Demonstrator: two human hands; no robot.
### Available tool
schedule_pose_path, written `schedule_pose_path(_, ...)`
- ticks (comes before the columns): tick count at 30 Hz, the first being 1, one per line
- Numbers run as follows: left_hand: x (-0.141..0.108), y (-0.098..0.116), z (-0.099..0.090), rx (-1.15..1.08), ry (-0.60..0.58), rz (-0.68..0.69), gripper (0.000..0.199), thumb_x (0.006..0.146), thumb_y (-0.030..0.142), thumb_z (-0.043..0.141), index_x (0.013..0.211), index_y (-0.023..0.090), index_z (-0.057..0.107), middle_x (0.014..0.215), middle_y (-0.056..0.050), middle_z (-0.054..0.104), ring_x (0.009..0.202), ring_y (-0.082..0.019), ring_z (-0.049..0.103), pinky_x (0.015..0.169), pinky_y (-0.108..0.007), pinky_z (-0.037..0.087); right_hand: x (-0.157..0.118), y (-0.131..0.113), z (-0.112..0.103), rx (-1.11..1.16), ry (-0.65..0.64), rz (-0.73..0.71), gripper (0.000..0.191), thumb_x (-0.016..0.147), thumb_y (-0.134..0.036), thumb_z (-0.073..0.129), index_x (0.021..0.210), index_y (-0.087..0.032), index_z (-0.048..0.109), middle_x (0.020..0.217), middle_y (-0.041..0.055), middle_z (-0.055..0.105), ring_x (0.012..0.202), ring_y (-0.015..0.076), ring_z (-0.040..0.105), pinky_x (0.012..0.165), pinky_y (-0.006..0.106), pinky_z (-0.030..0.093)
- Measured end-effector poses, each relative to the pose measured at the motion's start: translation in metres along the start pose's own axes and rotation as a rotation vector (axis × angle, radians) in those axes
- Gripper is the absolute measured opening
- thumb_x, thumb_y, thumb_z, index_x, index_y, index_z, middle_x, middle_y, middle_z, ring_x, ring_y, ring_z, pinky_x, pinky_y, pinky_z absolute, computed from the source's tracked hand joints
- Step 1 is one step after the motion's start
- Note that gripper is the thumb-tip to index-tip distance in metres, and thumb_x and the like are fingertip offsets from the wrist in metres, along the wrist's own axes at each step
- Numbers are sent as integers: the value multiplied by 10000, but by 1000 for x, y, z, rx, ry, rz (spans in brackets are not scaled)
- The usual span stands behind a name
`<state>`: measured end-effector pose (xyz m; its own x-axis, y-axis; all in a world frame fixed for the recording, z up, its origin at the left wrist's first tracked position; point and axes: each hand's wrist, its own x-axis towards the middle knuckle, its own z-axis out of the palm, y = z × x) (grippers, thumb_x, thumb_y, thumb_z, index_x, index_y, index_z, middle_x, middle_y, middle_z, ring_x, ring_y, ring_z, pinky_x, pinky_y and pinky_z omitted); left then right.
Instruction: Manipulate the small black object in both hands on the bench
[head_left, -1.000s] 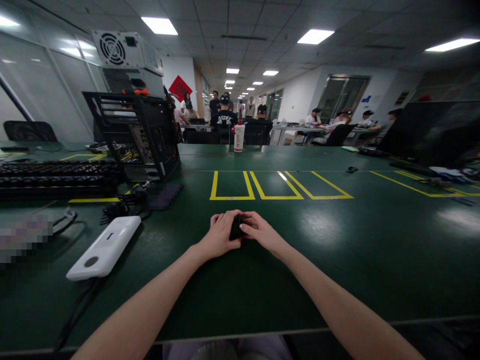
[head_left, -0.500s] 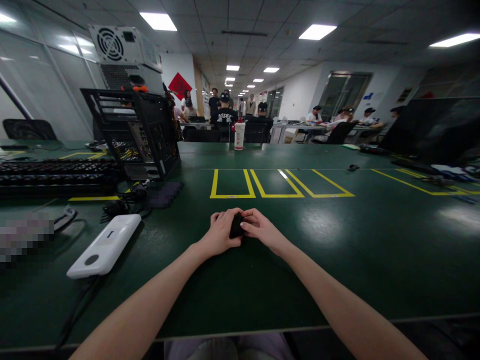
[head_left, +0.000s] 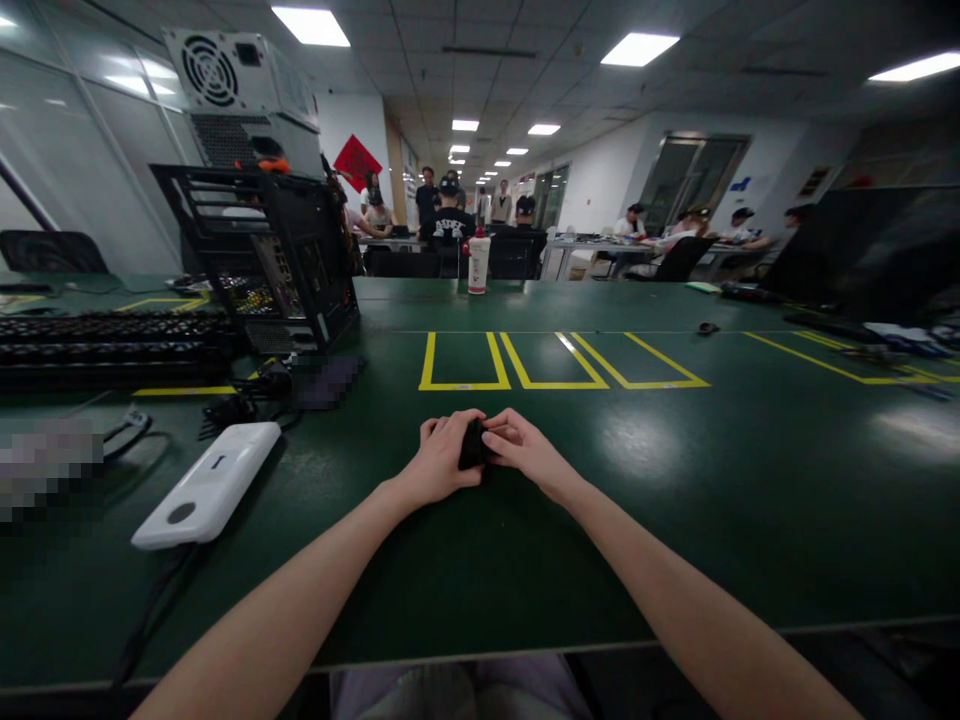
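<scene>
A small black object is between my two hands, low over the green table, near the middle of the head view. The fingers of my left hand are wrapped round its left side, thumb at the near edge. From the right, my right hand pinches the object's right side with thumb and fingers. Much of the object is covered by fingers, so its exact kind cannot be made out. Beyond the hands, yellow tape outlines mark the tabletop.
An open black computer case stands at the back left, near cables. A white device with a black cord lies left of my arm. A white cup stands at the far edge. Several people sit or stand beyond.
The whole view has shifted slightly, with the table and case a little higher in the picture. Both hands keep their hold on the black object.
</scene>
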<state>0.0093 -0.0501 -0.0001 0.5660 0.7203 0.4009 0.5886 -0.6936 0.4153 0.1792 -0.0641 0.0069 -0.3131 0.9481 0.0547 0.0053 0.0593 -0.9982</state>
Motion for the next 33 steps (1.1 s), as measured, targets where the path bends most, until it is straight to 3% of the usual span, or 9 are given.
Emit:
schedule_pose_path(5, -1, 0, -1, -2, 3, 9, 614, 651, 209, 599, 1178, 254, 289, 1146, -41, 456, 1056, -239, 434, 933, -420, 231, 2, 0, 1, 29, 4, 55, 301, 704, -291, 626, 956, -201, 488, 998, 35, 546, 947, 179, 545, 828, 393, 468)
schedule_pose_path(11, 0, 0, -2, -7, -16, -9, 608, 655, 240, 603, 1176, 260, 291, 1119, -36, 461, 1048, -241, 437, 935, -426, 227, -1, -2, -2, -30, -52, -56, 351, 641, -174, 681, 925, -198, 478, 990, 21, 555, 1005, 183, 537, 912, 392, 408)
schedule_pose_path(17, 0, 1, -3, -12, -21, -9, 601, 663, 234, 595, 1180, 266, 289, 1138, -37, 451, 1063, -249, 431, 936, -433, 229, -1, 0, 0, -8, -2, 21, 233, 728, -323, 596, 890, -217, 466, 899, 9, 584, 915, 181, 567, 827, 416, 460)
schedule_pose_path(24, 0, 0, -3, -22, -19, -2, 596, 662, 241, 596, 1174, 258, 293, 1123, -37, 457, 1052, -241, 434, 934, -429, 231, 2, 3, 1, -73, 37, -36, 397, 672, -179, 642, 1018, -209, 450, 1030, 39, 525, 1000, 184, 530, 894, 401, 417)
schedule_pose_path(28, 0, 0, -2, -10, -12, 2, 605, 655, 242, 596, 1178, 251, 291, 1135, -45, 450, 1062, -245, 427, 935, -427, 227, 0, 4, 1, -59, 38, -72, 365, 627, -125, 660, 933, -186, 471, 1029, 38, 522, 1031, 181, 512, 929, 392, 384)
schedule_pose_path(33, 0, 1, -2, -4, -18, -9, 605, 657, 238, 588, 1181, 261, 286, 1139, -43, 451, 1065, -250, 428, 933, -425, 227, -1, 2, 0, -38, 27, -45, 298, 657, -222, 663, 895, -203, 484, 941, 15, 560, 965, 170, 539, 880, 388, 416)
